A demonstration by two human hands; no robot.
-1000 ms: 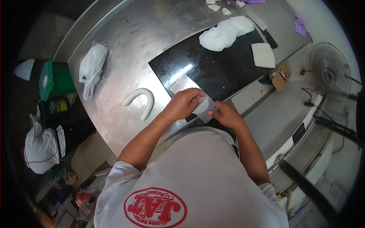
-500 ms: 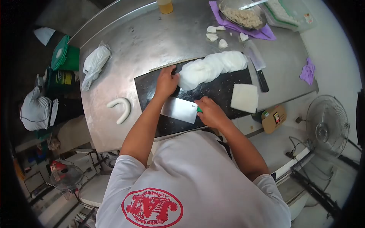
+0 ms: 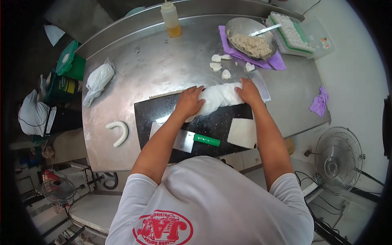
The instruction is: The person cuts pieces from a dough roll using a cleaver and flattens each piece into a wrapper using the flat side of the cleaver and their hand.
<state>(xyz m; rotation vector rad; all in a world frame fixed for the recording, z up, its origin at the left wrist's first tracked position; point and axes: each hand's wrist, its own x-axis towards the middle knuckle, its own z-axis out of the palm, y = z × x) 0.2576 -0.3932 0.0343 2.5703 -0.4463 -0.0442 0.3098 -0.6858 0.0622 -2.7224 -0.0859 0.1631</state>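
Observation:
A row of overlapping thin white dough rounds (image 3: pixel 220 97) lies along the far part of the black board (image 3: pixel 159 107). My left hand (image 3: pixel 190 102) grips its left end, and my right hand (image 3: pixel 248 92) is curled round its right end. Below my left hand a cleaver with a green handle (image 3: pixel 207 140) lies flat on the board, its blade partly under my left forearm. A square white cloth (image 3: pixel 241 132) sits near the board's right side, beside my right forearm. Left of the board, a curved dough roll (image 3: pixel 118 132) rests on the metal table (image 3: pixel 106 157).
Beyond the board are several small dough pieces (image 3: pixel 226 74), a bowl of filling (image 3: pixel 253 44) on a purple cloth (image 3: pixel 278 61), a tray of white pieces (image 3: pixel 290 34) and a squeeze bottle (image 3: pixel 170 20). At left lies a plastic bag (image 3: pixel 99 79). A fan (image 3: pixel 337 161) stands at right.
My right hand has let go of the cleaver and moved to the right end of the dough rounds. My left hand now holds their left end. The view has shifted, showing more of the table's far side.

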